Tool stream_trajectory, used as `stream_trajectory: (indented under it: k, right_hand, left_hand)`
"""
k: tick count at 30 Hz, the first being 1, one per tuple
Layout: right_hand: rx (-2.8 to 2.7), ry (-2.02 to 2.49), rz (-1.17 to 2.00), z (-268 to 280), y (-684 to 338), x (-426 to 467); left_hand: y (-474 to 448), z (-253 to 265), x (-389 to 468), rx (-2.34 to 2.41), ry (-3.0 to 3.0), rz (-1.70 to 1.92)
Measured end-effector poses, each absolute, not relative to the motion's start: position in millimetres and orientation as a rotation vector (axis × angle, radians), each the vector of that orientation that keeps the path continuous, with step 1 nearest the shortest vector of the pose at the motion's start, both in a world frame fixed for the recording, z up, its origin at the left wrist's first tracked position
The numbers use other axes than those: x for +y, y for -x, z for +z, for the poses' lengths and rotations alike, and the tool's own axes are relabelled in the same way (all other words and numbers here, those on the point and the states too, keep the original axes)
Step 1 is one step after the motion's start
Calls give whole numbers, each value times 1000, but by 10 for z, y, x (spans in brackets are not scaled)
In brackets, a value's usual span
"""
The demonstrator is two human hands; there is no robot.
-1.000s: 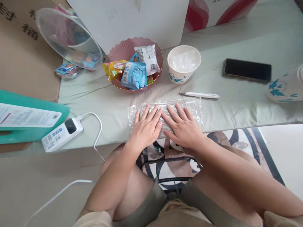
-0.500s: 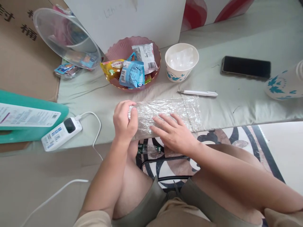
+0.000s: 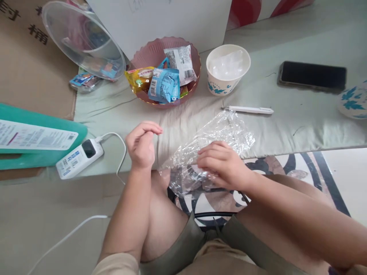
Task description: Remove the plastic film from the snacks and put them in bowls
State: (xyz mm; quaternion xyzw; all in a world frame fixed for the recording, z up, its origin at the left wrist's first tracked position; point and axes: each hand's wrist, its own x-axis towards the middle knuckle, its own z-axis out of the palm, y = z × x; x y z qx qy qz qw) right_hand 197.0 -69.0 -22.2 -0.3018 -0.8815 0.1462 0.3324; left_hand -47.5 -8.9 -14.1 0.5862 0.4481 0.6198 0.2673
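A crinkled clear plastic bag [image 3: 220,131] lies askew across the front of the cloth-covered table, its lower part hanging over the edge above the floor. My right hand [image 3: 222,164] is at the bag's near side, fingers together and curled on the plastic; the fingertips are partly hidden. To the left, my left hand [image 3: 142,145] is raised off the bag with fingers bent and a gap to the thumb, nothing visible in it. Just beyond the bag lies a white pen-like cutter [image 3: 249,110], its tip close to the plastic.
Behind are a pink bowl [image 3: 137,57] of wrapped snacks, a paper cup [image 3: 220,88] with clear plastic inside and a phone [image 3: 312,76]. Another cup [image 3: 354,101] is at right. A white power bank [image 3: 78,158] with cable and a green jug [image 3: 43,130] stand left.
The bag has gone from lying flat along the table edge to slanting, its left end pulled down over the edge. My left hand has come off it; my right hand's spread fingers have curled.
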Motion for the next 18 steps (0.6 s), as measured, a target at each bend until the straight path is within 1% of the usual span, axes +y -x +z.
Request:
stream_trajectory:
  k: [4,6,8,10,13,15,18]
  right_hand:
    - [-1854,702,1015,-34,-2210,-568]
    - [-1644,754,1196,7,-2270,-525]
    - [-1565,790,1261,-7,-2285,-501]
    - [-1671,822,1159,-49,-2263,-499]
    - [-1913,920,742,-99,-2196,-535]
    - [-1949,987,521,-100,-2157,-569]
    - [-1917,1055,479,-66,-2144,-597]
  left_hand:
    - [470,-139,-108,1002,-1577,1165]
    - [394,-123,-140,911,-1719,914]
    - [283,-119,-167,827,-1865,788]
    - [177,-137,-172,821,-1966,829]
    - [102,-179,-138,886,-2044,991]
    - [118,-182,-123,932,-2104,1041]
    - [190,-127,-165,1001,-2204,1026]
